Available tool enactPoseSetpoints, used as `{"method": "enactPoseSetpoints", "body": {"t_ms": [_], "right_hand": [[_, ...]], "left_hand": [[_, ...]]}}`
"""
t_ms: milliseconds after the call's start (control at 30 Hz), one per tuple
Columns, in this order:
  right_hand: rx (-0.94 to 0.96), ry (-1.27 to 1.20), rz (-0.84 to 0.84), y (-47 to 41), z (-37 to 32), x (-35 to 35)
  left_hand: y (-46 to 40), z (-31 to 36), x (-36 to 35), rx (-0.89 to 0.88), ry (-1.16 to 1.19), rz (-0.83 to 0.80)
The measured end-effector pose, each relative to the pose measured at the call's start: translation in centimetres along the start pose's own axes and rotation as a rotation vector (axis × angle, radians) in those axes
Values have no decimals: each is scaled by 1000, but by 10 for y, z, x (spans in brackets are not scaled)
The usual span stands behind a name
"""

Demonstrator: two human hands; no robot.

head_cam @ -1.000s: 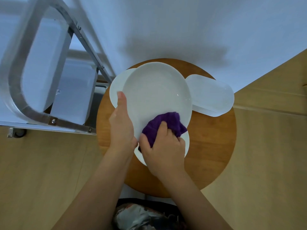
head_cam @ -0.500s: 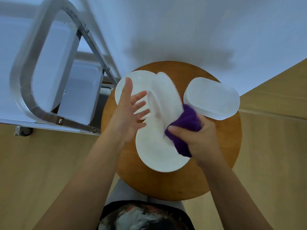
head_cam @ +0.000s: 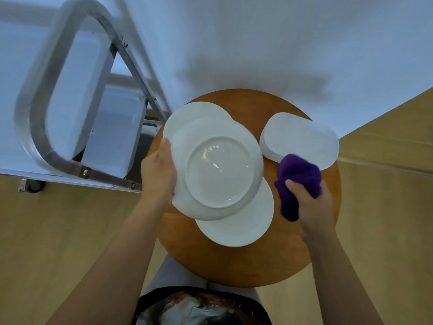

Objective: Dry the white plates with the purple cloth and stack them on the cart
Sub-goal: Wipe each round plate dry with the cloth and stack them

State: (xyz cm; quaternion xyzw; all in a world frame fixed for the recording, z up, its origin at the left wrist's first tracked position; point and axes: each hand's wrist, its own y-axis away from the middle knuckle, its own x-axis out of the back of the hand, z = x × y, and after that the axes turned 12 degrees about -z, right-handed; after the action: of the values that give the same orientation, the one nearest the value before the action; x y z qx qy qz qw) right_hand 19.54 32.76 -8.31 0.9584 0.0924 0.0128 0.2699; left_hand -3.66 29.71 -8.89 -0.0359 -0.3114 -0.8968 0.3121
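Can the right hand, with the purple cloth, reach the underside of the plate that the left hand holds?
Probably yes: the right hand grips the purple cloth beside the held plate, whose underside faces up with nothing over it.

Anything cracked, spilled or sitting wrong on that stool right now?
Nothing looks damaged or spilled. The held plate is underside-up in the left hand, with shiny wet-looking streaks on its base. The right hand grips the purple cloth, off the plate.

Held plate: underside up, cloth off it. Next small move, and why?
Probably bring the purple cloth in the right hand back left onto the upturned base of the held plate: glints there suggest wetness, the left hand grips its rim, and the cloth sits clear of it.
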Motion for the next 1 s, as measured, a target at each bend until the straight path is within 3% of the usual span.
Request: {"method": "enactPoseSetpoints", "body": {"t_ms": [33, 100, 200, 267, 367, 500, 600, 733, 867, 933, 1000], "right_hand": [[91, 94, -6, 1, -8, 0], [270, 300, -239, 3, -29, -10], [424, 1014, -612, -7, -43, -41], [524, 1334, -617, -18, -49, -57], [667, 1413, -610, -33, -61, -64], [598, 1244, -704, -49, -63, -54], [439, 812, -662, -51, -61, -40], [322, 332, -523, -47, -44, -31], [97, -95, -257, -36, -11, -49], [4, -230, -132, -34, 3, -62], [-57, -250, -109, -38, 7, -63]], "left_hand": [[1, 3, 0, -91, -103, 2], [4, 7, -2, -262, -315, -30], [15, 13, -14, -405, -483, -121], [22, 15, -17, -446, -472, -163], [24, 14, -13, -493, -438, -192], [23, 11, -5, -489, -398, -183], [23, 15, 3, -416, -221, -88], [29, 21, 3, -309, 29, -5], [24, 12, -7, -48, 303, 100], [23, 2, -13, 71, 368, 118], [28, -5, -15, 79, 416, 74]]}}
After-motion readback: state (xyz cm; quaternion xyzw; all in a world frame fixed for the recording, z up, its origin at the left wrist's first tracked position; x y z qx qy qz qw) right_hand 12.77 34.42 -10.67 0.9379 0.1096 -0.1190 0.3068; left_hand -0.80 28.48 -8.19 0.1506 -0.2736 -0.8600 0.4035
